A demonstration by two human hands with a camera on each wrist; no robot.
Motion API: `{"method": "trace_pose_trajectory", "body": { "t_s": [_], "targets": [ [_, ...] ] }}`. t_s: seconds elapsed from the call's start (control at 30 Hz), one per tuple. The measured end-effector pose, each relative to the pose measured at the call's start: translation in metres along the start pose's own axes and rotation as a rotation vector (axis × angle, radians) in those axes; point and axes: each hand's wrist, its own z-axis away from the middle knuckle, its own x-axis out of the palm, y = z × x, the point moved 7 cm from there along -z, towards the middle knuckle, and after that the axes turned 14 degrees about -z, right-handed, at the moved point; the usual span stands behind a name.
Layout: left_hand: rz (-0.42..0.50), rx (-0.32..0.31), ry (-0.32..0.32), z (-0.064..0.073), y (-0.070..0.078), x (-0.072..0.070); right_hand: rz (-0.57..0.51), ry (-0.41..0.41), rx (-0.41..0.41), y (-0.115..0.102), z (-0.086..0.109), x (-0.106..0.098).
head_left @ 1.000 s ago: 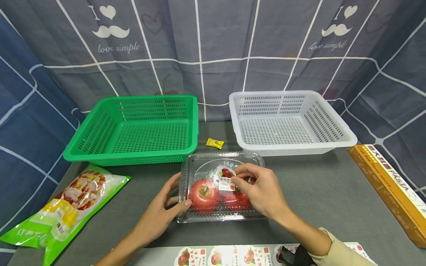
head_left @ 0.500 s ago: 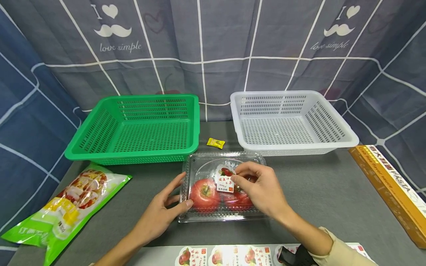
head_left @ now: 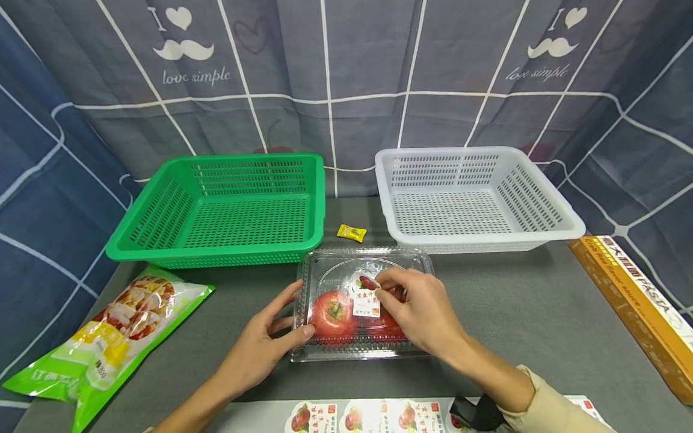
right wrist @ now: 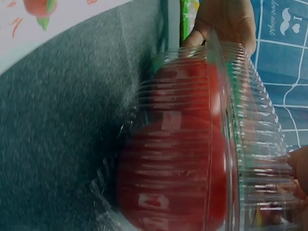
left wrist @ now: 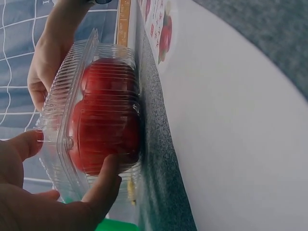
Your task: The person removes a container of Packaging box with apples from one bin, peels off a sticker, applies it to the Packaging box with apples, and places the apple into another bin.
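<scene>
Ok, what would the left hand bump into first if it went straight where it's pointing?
Probably the clear plastic clamshell with red apples; the left hand seems to touch its left edge.

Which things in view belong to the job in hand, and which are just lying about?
Part of the job:
apple label, pinched by the right hand
clear clamshell, held by the left hand
red apples inside it
sheet of matching labels

Seemingly just lying about:
green basket
white basket
yellow wrapped candy
green-and-white food bag
pasta box
</scene>
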Motion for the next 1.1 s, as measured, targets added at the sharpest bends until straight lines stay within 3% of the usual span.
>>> {"method": "trace_pose_trajectory", "body": {
  "t_s": [0.37, 0.6, 0.7, 0.87, 1.1],
  "targets": [
    [-0.004, -0.002, -0.004, 0.000, 0.000, -0.001, 0.096, -0.028, -0.123, -0.001, -0.008, 0.003],
    [-0.001, 0.002, -0.004, 0.000, 0.000, -0.001, 0.086, -0.051, -0.096, 0.003, -0.014, 0.002],
    [-0.001, 0.006, -0.005, 0.000, 0.000, 0.000, 0.108, -0.099, -0.132, 0.003, -0.013, 0.001],
    [-0.007, 0.007, -0.005, -0.001, 0.000, 0.000, 0.280, -0.239, -0.225, 0.005, -0.009, 0.004],
    [-0.058, -0.032, 0.028, -0.002, -0.003, -0.001, 0.468, -0.338, -0.136, 0.017, -0.005, 0.010]
  ]
}}
